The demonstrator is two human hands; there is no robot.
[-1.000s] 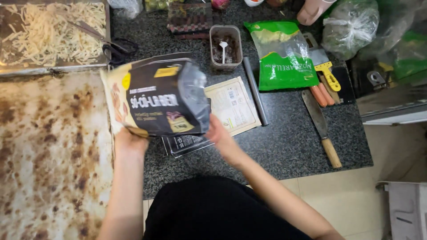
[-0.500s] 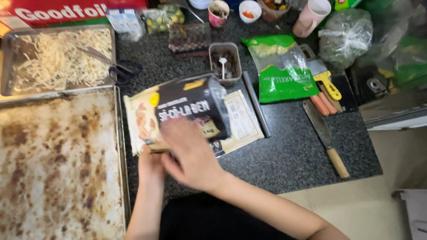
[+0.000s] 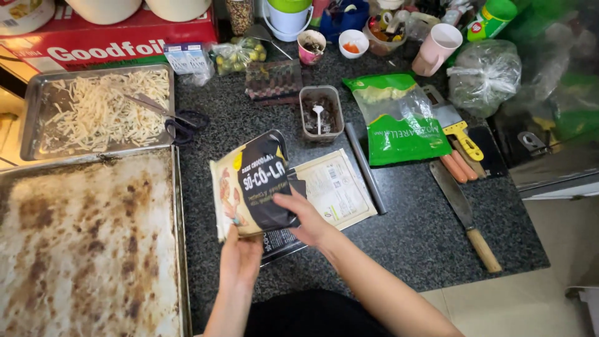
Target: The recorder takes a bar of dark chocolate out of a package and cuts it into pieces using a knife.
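Change: since half a second before, the chocolate packet (image 3: 253, 184) had been lifted off the flat packets and tilted upright; the right hand (image 3: 306, 218) had slid from its top to its right edge.
Baking tray: large, scorched and brown-stained (image 3: 87, 249), at the left of the dark granite counter (image 3: 412, 231).
Smaller tray: behind it (image 3: 34, 112), holding pale shredded strips; black-handled scissors (image 3: 171, 118) lay across its right rim.
Green pouch: cheese bag (image 3: 399, 122), flat at centre right, well apart from the hands.
Chocolate packet: black and cream, held above the counter's near edge, just right of the big tray.
Flat packets: cream one (image 3: 334, 187) on the counter beneath and behind the held packet.
Knife: wooden-handled (image 3: 465, 215), right of the flat packets.
Left hand: (image 3: 240, 256) gripped the packet's bottom edge, fingers closed round it.
Right hand: fingers curled, pinching the packet's lower right side.
Plastic tub: small (image 3: 320, 112), with a white spoon inside, behind the packets.
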